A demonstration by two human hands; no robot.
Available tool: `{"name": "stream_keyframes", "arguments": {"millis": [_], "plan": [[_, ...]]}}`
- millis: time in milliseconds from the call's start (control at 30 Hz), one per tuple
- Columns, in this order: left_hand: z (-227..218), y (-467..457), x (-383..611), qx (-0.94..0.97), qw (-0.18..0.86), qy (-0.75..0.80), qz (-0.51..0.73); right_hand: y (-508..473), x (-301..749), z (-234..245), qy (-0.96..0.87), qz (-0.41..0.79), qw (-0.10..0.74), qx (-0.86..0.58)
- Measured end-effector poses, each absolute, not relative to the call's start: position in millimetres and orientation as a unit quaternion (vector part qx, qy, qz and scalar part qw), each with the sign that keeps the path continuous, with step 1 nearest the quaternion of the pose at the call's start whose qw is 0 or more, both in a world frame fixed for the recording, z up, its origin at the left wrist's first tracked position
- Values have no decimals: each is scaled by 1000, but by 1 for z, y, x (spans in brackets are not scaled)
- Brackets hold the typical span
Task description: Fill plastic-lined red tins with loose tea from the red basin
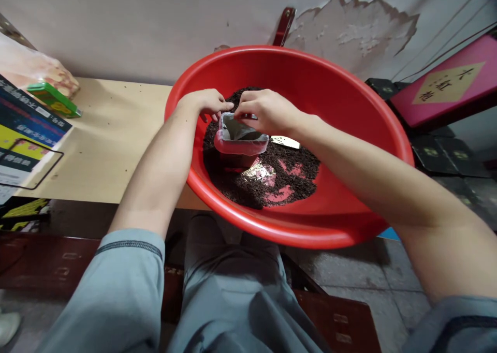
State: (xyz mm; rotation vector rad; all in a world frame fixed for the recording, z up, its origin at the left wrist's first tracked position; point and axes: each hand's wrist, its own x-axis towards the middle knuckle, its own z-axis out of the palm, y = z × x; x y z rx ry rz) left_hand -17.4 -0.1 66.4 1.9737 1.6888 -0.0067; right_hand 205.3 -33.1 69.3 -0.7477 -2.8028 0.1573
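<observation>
Head view: clear liner (241,145) likely light, limp; best taken at its edge, right hand (263,109) pinching there, left hand (209,103) grip unclear.

Single head-worn view, directed forward and down from above the wearer's lap (233,291); close range, the red basin (303,235) at the centre, with the table (116,135) to the left and the wall (135,27) closing the far side.

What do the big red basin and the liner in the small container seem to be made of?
Red basin: probably molded plastic, smooth and glossy, judging by its rounded edge and soft highlights. Liner: likely thin plastic film; it looks translucent and wrinkled.
</observation>
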Motion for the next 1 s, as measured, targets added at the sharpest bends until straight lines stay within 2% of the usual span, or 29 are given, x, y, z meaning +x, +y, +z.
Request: {"name": "stream_keyframes", "arguments": {"millis": [100, 200, 267, 433, 567, 767, 1000], "plan": [[66, 0, -18, 731, 279, 623, 0, -69, 220, 45, -963, 65, 121, -230], [68, -2, -17, 727, 274, 630, -5, -104, 247, -12, -989, 114, 58, -81], [70, -4, -16, 721, 274, 636, -10, -119, 266, -56, -989, 137, 47, -22], [71, -4, -16, 729, 272, 628, -16, -127, 282, -124, -983, 180, 22, -16], [70, -2, -17, 731, 271, 626, -15, -118, 265, -140, -986, 162, 20, -14], [75, -6, -11, 727, 258, 635, -41, -110, 256, -158, -991, 105, 79, 19], [76, -7, -12, 721, 278, 633, -39, -102, 244, -130, -997, 52, -19, 46]]}}
